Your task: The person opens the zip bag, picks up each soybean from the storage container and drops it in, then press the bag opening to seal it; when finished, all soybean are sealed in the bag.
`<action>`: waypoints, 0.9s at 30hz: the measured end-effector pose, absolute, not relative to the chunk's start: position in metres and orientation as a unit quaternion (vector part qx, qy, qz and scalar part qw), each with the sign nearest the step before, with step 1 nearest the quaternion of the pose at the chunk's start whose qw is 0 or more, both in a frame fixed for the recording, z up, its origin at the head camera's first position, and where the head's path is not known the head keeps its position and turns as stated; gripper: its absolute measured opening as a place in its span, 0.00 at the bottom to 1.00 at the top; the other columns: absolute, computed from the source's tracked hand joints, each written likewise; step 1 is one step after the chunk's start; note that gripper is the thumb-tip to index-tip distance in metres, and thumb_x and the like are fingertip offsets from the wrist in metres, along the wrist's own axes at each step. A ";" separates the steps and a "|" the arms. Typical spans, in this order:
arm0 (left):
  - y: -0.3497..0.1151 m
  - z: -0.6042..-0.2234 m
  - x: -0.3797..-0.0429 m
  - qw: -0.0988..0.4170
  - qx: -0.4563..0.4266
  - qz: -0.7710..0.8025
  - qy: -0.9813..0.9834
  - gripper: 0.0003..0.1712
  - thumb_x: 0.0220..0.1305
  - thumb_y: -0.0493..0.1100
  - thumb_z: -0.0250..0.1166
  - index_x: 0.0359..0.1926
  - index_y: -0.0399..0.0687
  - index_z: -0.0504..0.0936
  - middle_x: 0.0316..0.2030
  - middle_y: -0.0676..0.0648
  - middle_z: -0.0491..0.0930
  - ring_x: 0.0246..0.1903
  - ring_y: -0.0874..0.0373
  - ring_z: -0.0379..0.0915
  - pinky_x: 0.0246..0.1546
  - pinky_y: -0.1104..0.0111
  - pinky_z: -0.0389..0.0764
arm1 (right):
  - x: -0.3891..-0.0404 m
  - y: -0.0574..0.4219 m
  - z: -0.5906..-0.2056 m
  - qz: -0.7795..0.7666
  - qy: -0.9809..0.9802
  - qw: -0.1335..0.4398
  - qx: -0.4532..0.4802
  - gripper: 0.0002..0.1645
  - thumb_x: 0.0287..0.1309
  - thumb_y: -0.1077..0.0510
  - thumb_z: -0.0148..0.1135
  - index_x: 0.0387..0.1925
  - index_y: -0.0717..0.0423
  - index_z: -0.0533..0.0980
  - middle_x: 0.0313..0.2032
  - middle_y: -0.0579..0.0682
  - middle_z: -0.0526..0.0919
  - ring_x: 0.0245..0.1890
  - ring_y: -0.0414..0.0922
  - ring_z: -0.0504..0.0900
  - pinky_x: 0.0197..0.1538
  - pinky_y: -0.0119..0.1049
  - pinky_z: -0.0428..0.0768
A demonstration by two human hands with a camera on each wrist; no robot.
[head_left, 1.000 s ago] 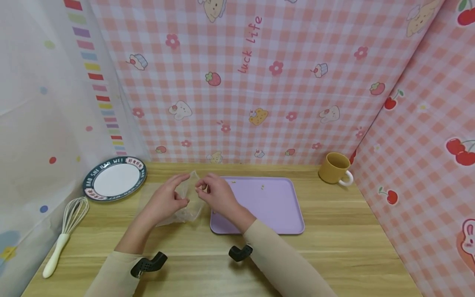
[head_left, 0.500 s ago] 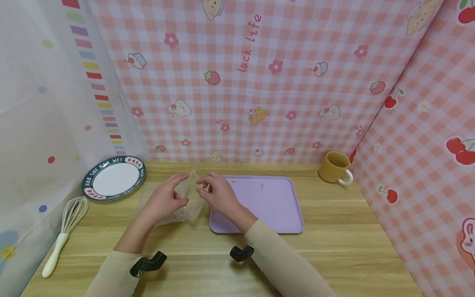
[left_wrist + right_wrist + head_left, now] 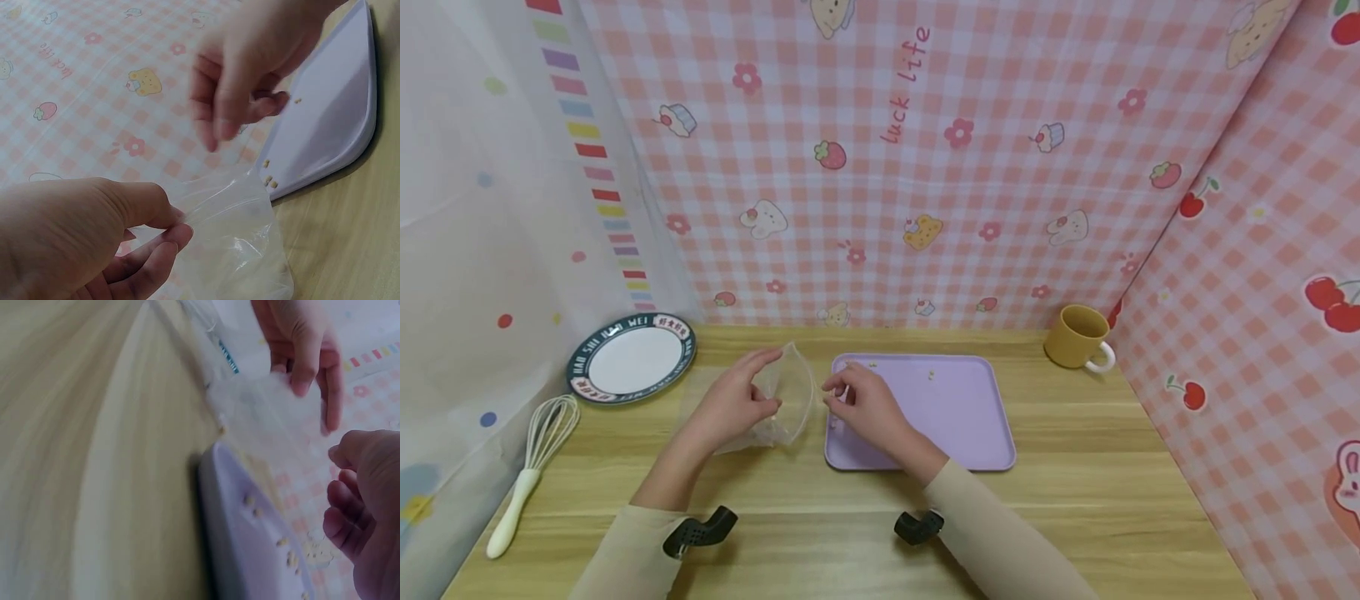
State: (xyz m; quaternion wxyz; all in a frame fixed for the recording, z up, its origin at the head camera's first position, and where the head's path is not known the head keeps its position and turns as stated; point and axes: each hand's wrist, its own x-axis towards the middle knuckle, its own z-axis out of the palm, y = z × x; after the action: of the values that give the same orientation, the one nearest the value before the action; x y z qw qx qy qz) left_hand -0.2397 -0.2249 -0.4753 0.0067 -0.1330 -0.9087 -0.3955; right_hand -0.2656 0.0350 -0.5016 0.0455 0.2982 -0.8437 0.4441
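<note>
Head view: at frame centre the left hand (image 3: 733, 408) pinches a clear bag (image 3: 786, 400) at its rim, holding its mouth open above the tabletop (image 3: 1075, 500). The right hand (image 3: 861, 404), fingers curled, hovers over the left end of the purple tray (image 3: 955, 417), where a few crumbs (image 3: 930, 377) lie. The step looks like gathering crumbs into the bag.

Left wrist view: thumb and fingers (image 3: 156, 247) grip the bag (image 3: 240, 240) at lower centre; crumbs (image 3: 269, 180) sit on the tray (image 3: 325, 125) edge just beyond.

Right wrist view: the right hand's (image 3: 369, 506) fingers are curled, and whether they pinch anything cannot be told. The next move probably calls for a fine pinch on one crumb (image 3: 250, 501).
</note>
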 end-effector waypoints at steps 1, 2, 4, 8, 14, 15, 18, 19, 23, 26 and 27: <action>-0.225 -0.475 -0.240 0.006 -0.133 -0.396 -0.909 0.46 0.65 0.31 0.75 0.82 0.38 0.69 0.78 0.35 0.68 0.30 0.58 0.79 0.32 0.66 0.83 | -0.265 0.038 -0.504 0.438 -0.848 0.035 0.297 0.07 0.67 0.67 0.74 0.45 0.60 0.88 0.37 0.49 0.82 0.30 0.36 0.76 0.35 0.31 0.79; -0.225 -0.475 -0.240 0.005 -0.133 -0.396 -0.909 0.46 0.65 0.32 0.75 0.82 0.39 0.69 0.78 0.35 0.67 0.30 0.58 0.80 0.32 0.66 0.83 | -0.266 0.041 -0.507 0.429 -0.854 0.021 0.294 0.07 0.68 0.67 0.74 0.46 0.60 0.88 0.37 0.48 0.82 0.31 0.36 0.76 0.36 0.31 0.79; -0.225 -0.475 -0.239 0.003 -0.133 -0.397 -0.908 0.46 0.66 0.31 0.75 0.82 0.38 0.68 0.79 0.35 0.67 0.30 0.58 0.80 0.32 0.66 0.84 | -0.266 0.045 -0.512 0.413 -0.862 -0.013 0.292 0.08 0.68 0.65 0.74 0.48 0.60 0.88 0.38 0.48 0.82 0.33 0.36 0.77 0.38 0.31 0.79; -0.226 -0.474 -0.239 -0.001 -0.132 -0.397 -0.908 0.46 0.66 0.31 0.75 0.83 0.39 0.68 0.79 0.35 0.66 0.30 0.58 0.80 0.32 0.66 0.84 | -0.268 0.050 -0.523 0.379 -0.871 -0.064 0.304 0.11 0.68 0.64 0.75 0.51 0.59 0.88 0.40 0.48 0.82 0.36 0.37 0.77 0.44 0.33 0.80; -0.225 -0.474 -0.239 0.000 -0.132 -0.395 -0.909 0.46 0.67 0.32 0.75 0.83 0.39 0.68 0.79 0.35 0.67 0.31 0.58 0.79 0.32 0.66 0.83 | -0.273 0.052 -0.532 0.364 -0.873 -0.064 0.318 0.13 0.66 0.65 0.75 0.51 0.57 0.88 0.40 0.49 0.82 0.37 0.39 0.77 0.46 0.35 0.80; -0.225 -0.474 -0.239 -0.001 -0.132 -0.394 -0.909 0.46 0.67 0.32 0.75 0.83 0.39 0.68 0.79 0.35 0.67 0.31 0.58 0.79 0.32 0.66 0.83 | -0.273 0.052 -0.533 0.364 -0.874 -0.063 0.318 0.13 0.65 0.65 0.75 0.50 0.57 0.88 0.40 0.48 0.82 0.37 0.39 0.77 0.46 0.34 0.80; -0.225 -0.474 -0.238 -0.002 -0.131 -0.395 -0.909 0.46 0.67 0.31 0.75 0.83 0.40 0.68 0.79 0.36 0.67 0.30 0.58 0.80 0.32 0.66 0.83 | -0.275 0.052 -0.534 0.362 -0.876 -0.063 0.314 0.12 0.65 0.65 0.75 0.50 0.56 0.88 0.39 0.47 0.82 0.38 0.38 0.78 0.47 0.34 0.80; -0.225 -0.474 -0.238 -0.002 -0.131 -0.394 -0.910 0.46 0.67 0.31 0.75 0.83 0.40 0.68 0.79 0.36 0.67 0.30 0.58 0.80 0.32 0.66 0.84 | -0.275 0.052 -0.534 0.361 -0.876 -0.063 0.312 0.12 0.65 0.65 0.75 0.49 0.56 0.88 0.39 0.46 0.82 0.38 0.38 0.78 0.47 0.34 0.80; -0.225 -0.474 -0.238 -0.002 -0.134 -0.392 -0.910 0.46 0.66 0.31 0.75 0.83 0.39 0.68 0.78 0.36 0.67 0.30 0.59 0.80 0.32 0.66 0.84 | -0.276 0.051 -0.534 0.356 -0.882 -0.064 0.302 0.11 0.65 0.64 0.75 0.48 0.55 0.89 0.40 0.45 0.83 0.39 0.38 0.80 0.48 0.34 0.81; -0.224 -0.474 -0.238 -0.002 -0.135 -0.391 -0.910 0.46 0.67 0.31 0.75 0.83 0.40 0.68 0.79 0.36 0.67 0.30 0.58 0.80 0.32 0.66 0.84 | -0.277 0.051 -0.535 0.353 -0.885 -0.061 0.296 0.10 0.66 0.64 0.75 0.47 0.54 0.89 0.40 0.44 0.84 0.39 0.38 0.81 0.48 0.35 0.81; -0.224 -0.474 -0.238 -0.002 -0.136 -0.391 -0.910 0.46 0.67 0.31 0.75 0.83 0.40 0.68 0.79 0.36 0.67 0.30 0.59 0.80 0.32 0.66 0.84 | -0.277 0.051 -0.535 0.353 -0.886 -0.060 0.295 0.09 0.66 0.63 0.75 0.47 0.54 0.89 0.39 0.44 0.84 0.39 0.38 0.81 0.48 0.35 0.81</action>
State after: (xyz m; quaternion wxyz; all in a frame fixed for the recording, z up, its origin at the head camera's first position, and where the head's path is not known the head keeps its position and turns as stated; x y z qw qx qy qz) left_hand -0.2377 -0.2241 -0.4741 -0.0018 -0.1356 -0.9105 -0.3907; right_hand -0.2771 0.0506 -0.5349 -0.0597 0.2950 -0.8859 0.3530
